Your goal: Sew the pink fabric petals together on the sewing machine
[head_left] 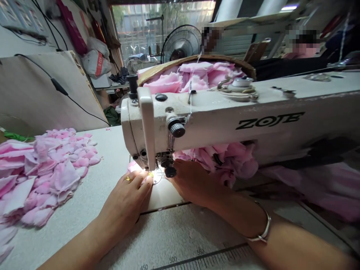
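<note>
Cloth piece (134, 166): pink shading to near-white, thin and soft; mostly hidden by fingers, brightly lit beside the needle plate (157, 179).
Left hand (128, 197): yellow ring; fingertips on the cloth piece, left of the needle plate; pinched or flat, cannot tell.
Right hand (191, 182): apart from the left, fingers behind the black knob (170, 172); grip hidden, cannot tell.
Sewing machine (213, 125): off-white, lettered ZOJE.
Left heap (59, 172): loose pink and white pieces, ruffled, rounded edges, on the bench (84, 225).
Rear bundle (239, 161): pink, crumpled, beneath the machine's arm.
Basket (157, 70): beyond the machine, pink cloth inside.
</note>
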Demonstrator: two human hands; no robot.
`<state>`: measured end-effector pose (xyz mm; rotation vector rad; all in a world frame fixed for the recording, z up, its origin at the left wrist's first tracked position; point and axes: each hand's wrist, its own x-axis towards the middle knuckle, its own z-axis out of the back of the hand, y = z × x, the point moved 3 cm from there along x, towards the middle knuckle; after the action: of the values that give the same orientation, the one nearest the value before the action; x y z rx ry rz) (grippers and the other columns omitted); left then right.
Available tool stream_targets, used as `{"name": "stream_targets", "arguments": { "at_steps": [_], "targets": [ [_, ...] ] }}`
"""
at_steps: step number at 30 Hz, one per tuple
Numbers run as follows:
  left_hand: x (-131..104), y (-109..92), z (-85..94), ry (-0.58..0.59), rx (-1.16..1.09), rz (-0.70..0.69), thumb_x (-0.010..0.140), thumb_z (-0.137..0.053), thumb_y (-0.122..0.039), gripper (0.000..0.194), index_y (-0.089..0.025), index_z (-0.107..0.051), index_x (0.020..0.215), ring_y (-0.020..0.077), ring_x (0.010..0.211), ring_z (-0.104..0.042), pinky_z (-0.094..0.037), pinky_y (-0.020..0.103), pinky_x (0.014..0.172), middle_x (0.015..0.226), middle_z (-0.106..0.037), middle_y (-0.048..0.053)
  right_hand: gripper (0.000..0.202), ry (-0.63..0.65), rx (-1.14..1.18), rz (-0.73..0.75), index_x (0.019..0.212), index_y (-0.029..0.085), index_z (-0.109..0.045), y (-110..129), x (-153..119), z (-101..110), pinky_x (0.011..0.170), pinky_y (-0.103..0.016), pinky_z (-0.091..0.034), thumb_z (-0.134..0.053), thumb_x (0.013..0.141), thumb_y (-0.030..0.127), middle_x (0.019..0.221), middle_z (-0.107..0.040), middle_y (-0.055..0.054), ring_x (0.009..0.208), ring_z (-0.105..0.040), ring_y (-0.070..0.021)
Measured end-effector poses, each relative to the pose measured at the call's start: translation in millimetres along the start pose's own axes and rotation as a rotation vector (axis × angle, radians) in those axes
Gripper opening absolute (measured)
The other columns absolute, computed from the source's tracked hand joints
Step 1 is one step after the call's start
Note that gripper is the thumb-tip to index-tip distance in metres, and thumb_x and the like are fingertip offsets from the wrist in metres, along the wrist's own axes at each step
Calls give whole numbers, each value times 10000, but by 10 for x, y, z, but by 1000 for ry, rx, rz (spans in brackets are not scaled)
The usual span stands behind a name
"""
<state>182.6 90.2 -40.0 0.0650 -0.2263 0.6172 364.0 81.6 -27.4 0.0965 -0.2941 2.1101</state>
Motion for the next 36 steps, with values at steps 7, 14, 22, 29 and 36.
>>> {"name": "stream_targets", "arguments": {
  "at_steps": [7, 14, 22, 29, 36],
  "targets": [
    [-8, 10, 26, 12, -16, 13, 915, -426, -99, 328, -194, -472, 1225, 237, 1188, -430, -394, 427, 1018, 1287, -510, 69, 126, 31, 4, -30, 911, 154, -602, 0, -2, 75, 519, -295, -287, -500, 844, 123, 867, -627, -71, 684, -564, -181],
    [-4, 22, 66, -23, -59, -21, 938, -405, -144, 269, -222, -490, 1181, 222, 1139, -468, -407, 432, 977, 1241, -543, 56, 154, 56, -12, -59, 936, 137, -620, 9, -1, 90, 520, -298, -297, -479, 880, 166, 811, -627, -83, 663, -570, -189],
    [41, 134, 24, -101, -162, 121, 904, -462, -181, 192, -163, -503, 1090, 220, 967, -508, -425, 419, 875, 1020, -572, 72, 142, 50, 10, -83, 877, 169, -602, 7, 0, 128, 500, -295, -260, -479, 905, 235, 800, -620, -57, 686, -580, -193],
    [138, 324, 36, -92, -426, 300, 767, -501, -130, 186, -196, -631, 883, 247, 887, -496, -355, 431, 844, 895, -569, 51, 135, 68, 20, -63, 859, 168, -593, 28, -30, 155, 544, -288, -285, -499, 906, 253, 805, -624, -47, 723, -581, -182],
    [-106, 702, 194, -231, -775, 653, 816, -451, -347, 205, -176, -564, 811, 157, 631, -483, -380, 279, 597, 695, -520, -4, 133, 56, 34, -78, 864, 172, -607, 57, -39, 206, 541, -290, -283, -518, 901, 264, 803, -633, -49, 713, -592, -185]
  ]
}}
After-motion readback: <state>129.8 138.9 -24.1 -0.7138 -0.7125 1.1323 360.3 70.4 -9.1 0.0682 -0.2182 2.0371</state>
